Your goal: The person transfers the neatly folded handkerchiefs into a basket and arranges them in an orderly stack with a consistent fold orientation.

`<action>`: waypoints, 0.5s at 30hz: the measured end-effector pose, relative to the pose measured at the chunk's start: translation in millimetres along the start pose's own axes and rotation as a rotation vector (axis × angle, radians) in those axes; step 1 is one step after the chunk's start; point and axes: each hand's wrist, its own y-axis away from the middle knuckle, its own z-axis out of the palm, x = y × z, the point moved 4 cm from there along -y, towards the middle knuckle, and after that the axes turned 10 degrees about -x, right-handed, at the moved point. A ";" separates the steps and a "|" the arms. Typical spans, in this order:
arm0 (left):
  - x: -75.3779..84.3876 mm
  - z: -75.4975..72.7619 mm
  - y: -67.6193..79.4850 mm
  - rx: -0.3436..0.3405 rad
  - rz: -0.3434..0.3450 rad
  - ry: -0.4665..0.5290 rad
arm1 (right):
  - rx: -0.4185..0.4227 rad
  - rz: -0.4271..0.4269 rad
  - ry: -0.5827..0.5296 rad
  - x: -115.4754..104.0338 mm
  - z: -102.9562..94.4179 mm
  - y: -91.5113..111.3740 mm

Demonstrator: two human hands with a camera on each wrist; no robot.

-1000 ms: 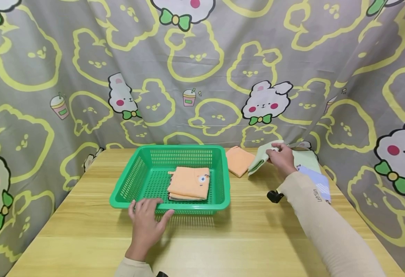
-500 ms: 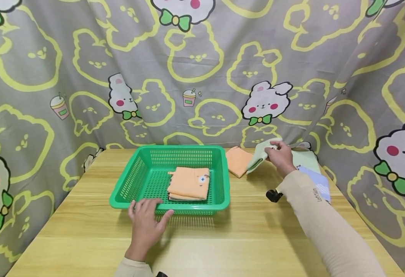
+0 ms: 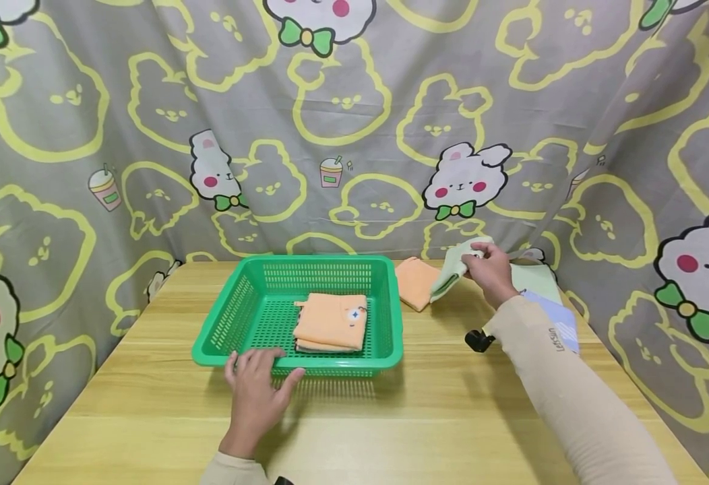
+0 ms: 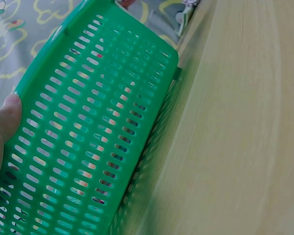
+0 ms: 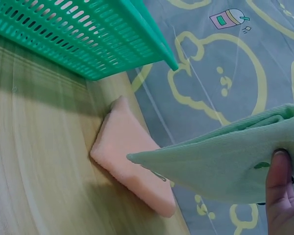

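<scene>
My right hand [image 3: 491, 269] pinches a folded pale green towel [image 3: 456, 266], lifted and tilted above the table. The right wrist view shows my thumb pressed on this green towel [image 5: 235, 166] near its printed side. Below and left of it lies a folded orange towel [image 3: 416, 283] on the table. My left hand [image 3: 257, 391] grips the front rim of a green plastic basket [image 3: 342, 362], its thumb beside the rim. Inside the basket rests a stack of folded towels with an orange towel [image 3: 330, 320] on top.
On the right, under my right forearm, lie another pale green towel [image 3: 536, 281] and a blue towel [image 3: 555, 316], partly hidden. A patterned curtain [image 3: 354, 135] hangs behind the wooden table [image 3: 360, 431].
The green towel in my right hand has risen slightly and shifted a little left, toward the orange towel. My left hand and the basket stay put.
</scene>
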 end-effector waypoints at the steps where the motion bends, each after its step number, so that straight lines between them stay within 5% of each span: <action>1: 0.0 0.2 0.1 -0.001 0.000 0.000 | -0.002 -0.003 -0.001 -0.7 0.2 0.0; 15: 0.6 -0.3 0.1 -0.002 0.001 -0.001 | -0.007 -0.026 -0.005 -11.3 5.9 1.4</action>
